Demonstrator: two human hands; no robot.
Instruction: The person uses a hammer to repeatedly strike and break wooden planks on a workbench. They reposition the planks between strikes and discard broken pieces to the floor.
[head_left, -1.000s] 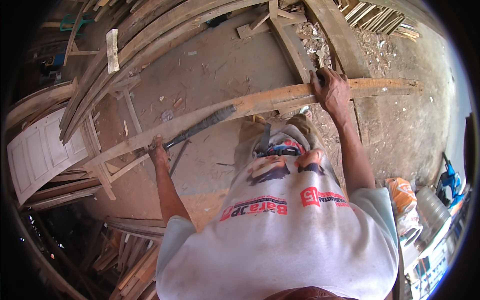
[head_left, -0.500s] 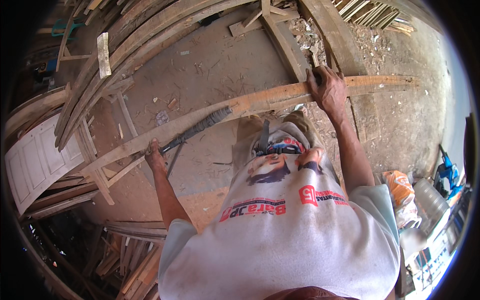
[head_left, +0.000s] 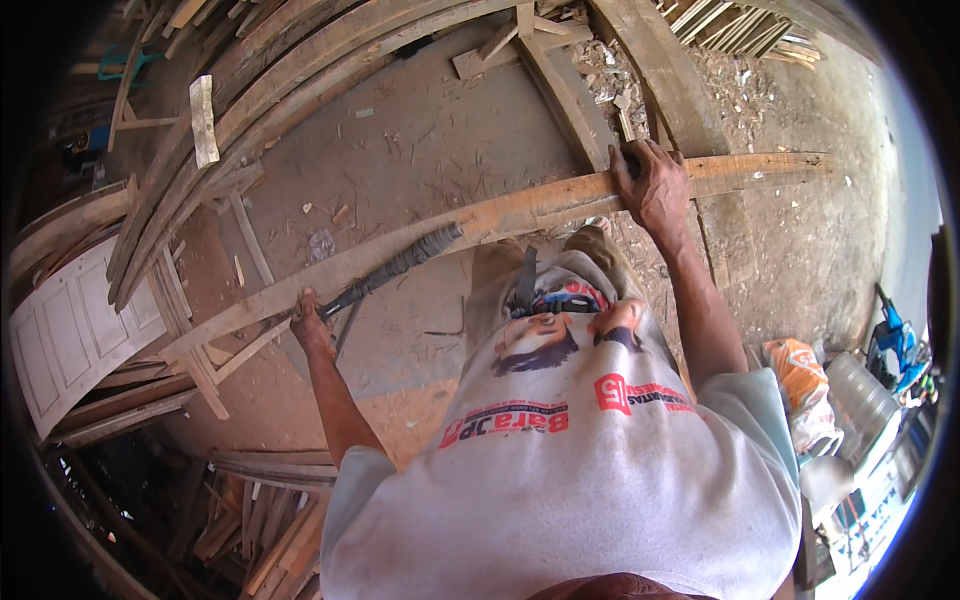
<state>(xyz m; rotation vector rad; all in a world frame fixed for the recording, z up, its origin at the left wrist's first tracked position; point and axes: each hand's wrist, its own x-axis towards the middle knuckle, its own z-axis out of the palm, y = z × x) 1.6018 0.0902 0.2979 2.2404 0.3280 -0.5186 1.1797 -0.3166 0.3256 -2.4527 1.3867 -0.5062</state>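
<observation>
A long wooden plank [head_left: 520, 205] lies across in front of me, looking curved in this wide view. My right hand [head_left: 650, 183] grips it from above, right of the middle, its fingers bent over the far edge. Farther left, my left hand [head_left: 312, 318] closes on the plank's near edge. Against that near side lies a long tool with a black ribbed grip [head_left: 400, 262], slanting up to the right. Its thin end meets my left hand; whether those fingers hold it too I cannot tell. The tool's exact kind does not show.
Long boards [head_left: 270, 95] are stacked at the far left, beside a white panelled door [head_left: 85, 325]. A wooden frame [head_left: 560, 95] stands beyond the plank. Scrap timber [head_left: 270, 540] is piled at lower left. An orange-and-white sack [head_left: 800, 385] sits at right. Shavings litter the floor.
Both hands keep their places on the plank. The whole picture has shifted only slightly; nothing was taken up or let go.
</observation>
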